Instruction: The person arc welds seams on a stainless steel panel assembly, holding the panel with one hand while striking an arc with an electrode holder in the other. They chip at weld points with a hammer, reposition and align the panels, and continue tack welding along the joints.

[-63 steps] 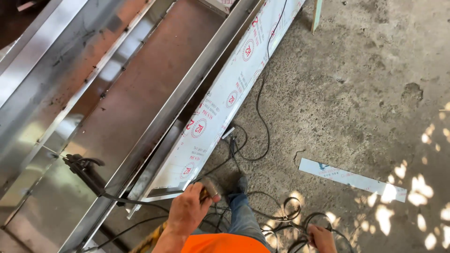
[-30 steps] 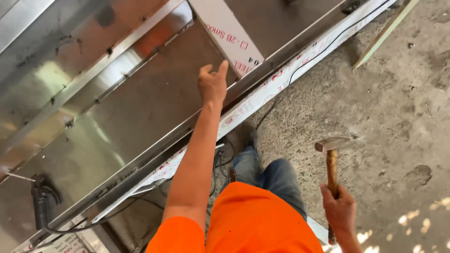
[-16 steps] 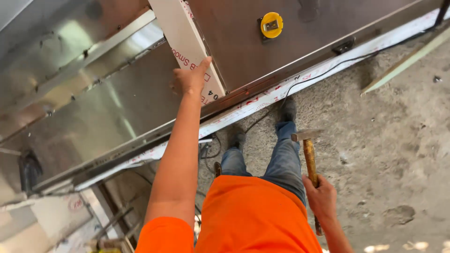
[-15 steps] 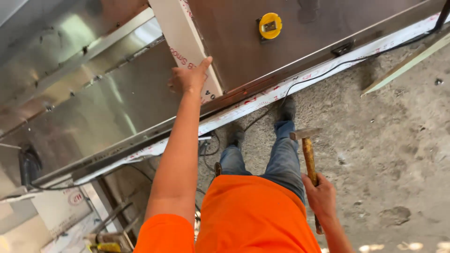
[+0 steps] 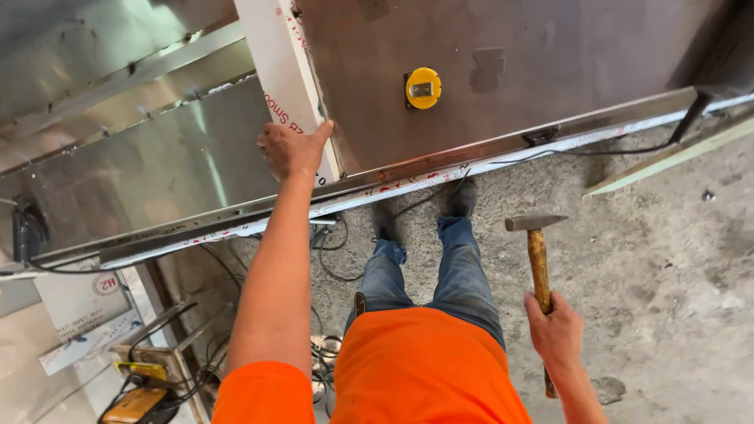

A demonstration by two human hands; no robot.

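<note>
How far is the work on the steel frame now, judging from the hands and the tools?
Done: the film-covered cross strip already lies across the long steel rail. In hand: the left hand presses the strip's lower end, and the right hand holds a hammer away from the metal. Left: no blow is being struck; the protective film is on, and the yellow tape measure lies on the sheet.

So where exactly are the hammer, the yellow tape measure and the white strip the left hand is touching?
hammer [image 5: 538, 259]: head view, on the wooden handle above the right hand.
yellow tape measure [image 5: 422, 87]: head view, on the middle of its round case.
white strip [image 5: 275, 71]: head view, on its flat face above the left hand.
</note>
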